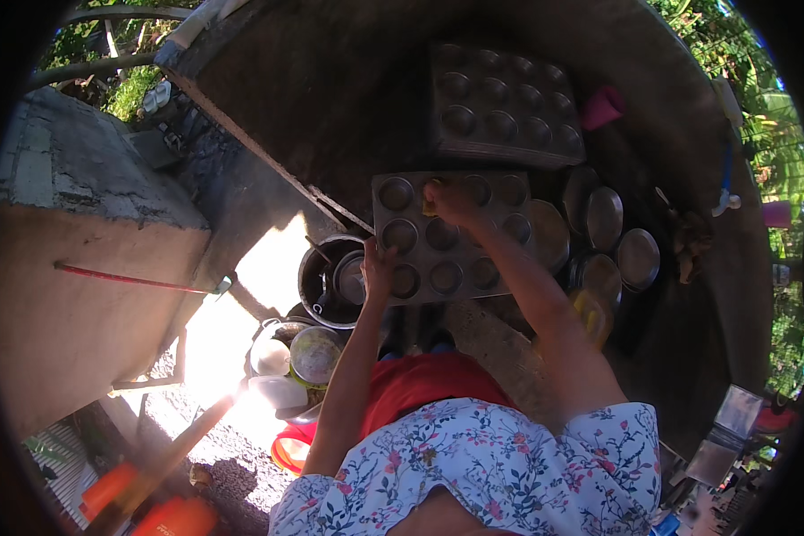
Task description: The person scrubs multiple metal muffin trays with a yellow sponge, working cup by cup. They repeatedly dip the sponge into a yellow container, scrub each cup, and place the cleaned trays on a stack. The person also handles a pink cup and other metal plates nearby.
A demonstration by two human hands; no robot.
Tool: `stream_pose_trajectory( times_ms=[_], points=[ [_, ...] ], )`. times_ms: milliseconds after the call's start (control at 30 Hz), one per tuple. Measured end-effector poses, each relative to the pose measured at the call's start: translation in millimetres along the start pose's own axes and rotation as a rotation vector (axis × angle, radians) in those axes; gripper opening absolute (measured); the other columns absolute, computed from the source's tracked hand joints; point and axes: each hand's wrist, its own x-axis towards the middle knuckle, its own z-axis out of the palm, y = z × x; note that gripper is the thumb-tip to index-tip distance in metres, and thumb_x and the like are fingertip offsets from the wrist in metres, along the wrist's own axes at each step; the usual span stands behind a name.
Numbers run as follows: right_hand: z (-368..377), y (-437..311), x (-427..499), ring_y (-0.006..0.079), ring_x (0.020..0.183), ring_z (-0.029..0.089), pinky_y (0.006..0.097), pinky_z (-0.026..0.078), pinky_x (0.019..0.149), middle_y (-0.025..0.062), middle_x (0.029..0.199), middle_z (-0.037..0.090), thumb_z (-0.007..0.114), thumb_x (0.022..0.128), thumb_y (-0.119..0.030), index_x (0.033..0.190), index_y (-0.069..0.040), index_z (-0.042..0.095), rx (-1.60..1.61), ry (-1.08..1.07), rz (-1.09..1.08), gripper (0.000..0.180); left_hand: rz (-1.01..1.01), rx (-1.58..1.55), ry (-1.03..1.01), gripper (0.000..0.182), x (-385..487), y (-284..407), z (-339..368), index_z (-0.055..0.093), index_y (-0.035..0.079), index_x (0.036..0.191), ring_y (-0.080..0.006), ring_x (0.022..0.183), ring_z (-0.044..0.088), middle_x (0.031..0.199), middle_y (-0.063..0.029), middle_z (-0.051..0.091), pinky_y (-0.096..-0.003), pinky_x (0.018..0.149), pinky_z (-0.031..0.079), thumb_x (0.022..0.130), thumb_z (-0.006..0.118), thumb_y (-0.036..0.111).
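A metal muffin tin [457, 251] with several round cups lies before me, tilted a little. My left hand [378, 268] grips its left edge, thumb on the top face. My right hand [452, 203] presses a small yellowish sponge or pad [430, 204] to the tin's far row of cups; the fingers partly hide it. Past the tin, a stack of similar muffin tins [508, 124] stands in shadow. Round metal pans [604, 219] lie to the right, some leaning or stacked. A dark pot [305, 281] with smaller vessels inside is beside my left hand.
Bowls and lidded containers [315, 355] are piled at the lower left, near an orange-red basin [291, 452]. A pink cup [603, 107] is beside the tin stack. A yellow object [591, 316] lies behind my right forearm. A blue-handled tap [726, 201] is at the right wall.
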Motion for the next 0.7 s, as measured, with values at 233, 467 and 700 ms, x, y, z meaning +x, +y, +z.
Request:
stream_pose_trajectory(
  times_ms=[233,467,700],
  points=[
    [-1.5,9.3,2.9,0.0347,0.097,0.058,0.0451,0.046,0.081,0.0162,0.096,0.062,0.066,0.075,-0.014,0.096,-0.007,0.062,0.244,0.106,-0.149,0.023,0.057,-0.061,0.0,0.035,0.8,-0.9,0.4,0.051,0.008,0.112,-0.039,0.092,0.062,0.094,-0.0205,0.065,-0.0453,0.07,0.047,0.083,0.066,0.02],
    [-1.5,-5.3,-70.8,0.0248,0.097,0.053,0.0408,0.037,0.087,0.0077,0.098,0.058,0.061,0.07,-0.007,0.087,-0.008,0.066,-0.135,0.234,-0.375,0.018,0.041,0.015,0.006,0.035,4.5,-10.2,3.0,0.051,0.009,0.11,-0.0392,0.091,0.062,0.094,-0.0201,0.064,-0.0465,0.07,0.046,0.082,0.066,0.023],
    [21.6,-32.7,-95.8,0.0252,0.095,0.056,0.042,0.036,0.088,0.011,0.105,0.058,0.056,0.076,-0.016,0.088,-0.008,0.069,-0.532,0.1,-0.122,0.019,0.031,-0.032,0.047,0.03,3.0,-11.9,6.0,0.053,0.008,0.104,-0.0382,0.086,0.062,0.088,-0.0185,0.064,-0.0452,0.07,0.046,0.082,0.065,0.025]
  ],
)
